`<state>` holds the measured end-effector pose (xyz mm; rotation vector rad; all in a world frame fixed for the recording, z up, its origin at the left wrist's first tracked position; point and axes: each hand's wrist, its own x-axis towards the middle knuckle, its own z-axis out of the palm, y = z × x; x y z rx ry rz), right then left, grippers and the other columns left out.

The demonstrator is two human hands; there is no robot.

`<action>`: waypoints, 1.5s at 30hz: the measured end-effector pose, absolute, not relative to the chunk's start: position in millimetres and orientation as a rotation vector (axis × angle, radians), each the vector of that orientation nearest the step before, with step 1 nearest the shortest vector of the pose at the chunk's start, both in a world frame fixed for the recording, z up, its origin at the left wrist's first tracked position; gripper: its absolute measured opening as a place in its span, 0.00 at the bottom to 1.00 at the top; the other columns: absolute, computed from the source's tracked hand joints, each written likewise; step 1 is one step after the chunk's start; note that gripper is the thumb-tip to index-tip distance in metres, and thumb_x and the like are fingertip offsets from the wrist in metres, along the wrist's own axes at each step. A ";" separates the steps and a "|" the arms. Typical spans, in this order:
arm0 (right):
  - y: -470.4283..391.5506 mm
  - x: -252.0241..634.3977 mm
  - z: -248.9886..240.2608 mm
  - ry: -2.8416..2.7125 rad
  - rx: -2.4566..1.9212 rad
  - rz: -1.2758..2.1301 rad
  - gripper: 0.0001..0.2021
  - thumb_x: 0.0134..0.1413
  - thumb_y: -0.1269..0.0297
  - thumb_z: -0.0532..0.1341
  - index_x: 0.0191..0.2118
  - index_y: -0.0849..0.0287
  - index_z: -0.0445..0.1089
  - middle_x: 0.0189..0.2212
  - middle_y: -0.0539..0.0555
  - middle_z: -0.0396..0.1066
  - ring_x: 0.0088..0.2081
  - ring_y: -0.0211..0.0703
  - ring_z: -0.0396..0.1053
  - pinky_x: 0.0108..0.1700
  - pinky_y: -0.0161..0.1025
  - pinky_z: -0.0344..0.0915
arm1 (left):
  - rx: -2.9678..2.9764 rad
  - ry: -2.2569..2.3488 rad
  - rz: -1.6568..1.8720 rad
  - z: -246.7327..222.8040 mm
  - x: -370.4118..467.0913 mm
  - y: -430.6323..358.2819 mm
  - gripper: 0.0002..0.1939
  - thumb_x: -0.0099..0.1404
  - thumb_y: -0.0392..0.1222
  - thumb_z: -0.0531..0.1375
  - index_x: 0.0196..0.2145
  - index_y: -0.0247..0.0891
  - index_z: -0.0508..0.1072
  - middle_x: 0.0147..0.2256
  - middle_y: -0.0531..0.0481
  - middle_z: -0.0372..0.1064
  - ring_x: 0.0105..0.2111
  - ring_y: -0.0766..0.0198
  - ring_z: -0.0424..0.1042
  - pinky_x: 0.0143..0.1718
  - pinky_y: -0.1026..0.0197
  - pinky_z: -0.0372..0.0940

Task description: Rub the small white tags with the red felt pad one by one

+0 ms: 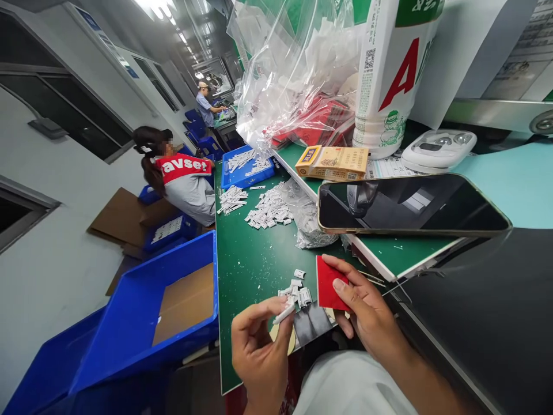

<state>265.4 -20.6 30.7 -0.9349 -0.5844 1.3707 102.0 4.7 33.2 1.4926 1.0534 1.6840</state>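
Fingers, L hand [262,349]: pinched on white pc [284,313]. R hand [367,308]: clamped on red pad [330,283], right of L fingertips. Loose pcs [305,297] just beyond. I'd advise light pinch, edges only.

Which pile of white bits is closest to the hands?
The little pile, between the left hand and the red square; the other piles lie farther up the table.

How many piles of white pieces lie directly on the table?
3: one pile by the left hand, one by the tray, one beside the clear bag. More may be hidden.
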 end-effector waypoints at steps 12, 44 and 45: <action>-32.2 258.4 65.0 -1.226 -1.077 1.097 0.18 0.69 0.58 0.60 0.61 0.46 0.73 0.52 0.54 0.80 0.46 0.50 0.80 0.52 0.45 0.75 | 1.693 1.164 1.862 26.9 90.6 -12.5 0.44 0.51 0.30 0.75 0.59 0.52 0.61 0.34 0.59 0.83 0.37 0.57 0.82 0.46 0.51 0.74; -13.3 274.1 58.0 -1.637 -0.722 0.843 0.16 0.68 0.71 0.60 0.57 0.53 0.77 0.32 0.51 0.80 0.32 0.37 0.75 0.37 0.32 0.68 | 0.076 0.680 0.848 52.7 85.7 -14.0 0.11 0.57 0.39 0.74 0.37 0.39 0.81 0.28 0.53 0.76 0.26 0.69 0.70 0.27 0.66 0.64; -13.3 274.2 58.0 -1.706 -0.642 0.881 0.15 0.68 0.70 0.61 0.56 0.54 0.78 0.32 0.51 0.81 0.31 0.38 0.75 0.37 0.32 0.68 | 0.070 0.686 0.843 53.2 86.2 -14.3 0.10 0.57 0.39 0.74 0.36 0.39 0.81 0.29 0.52 0.76 0.26 0.68 0.71 0.28 0.66 0.65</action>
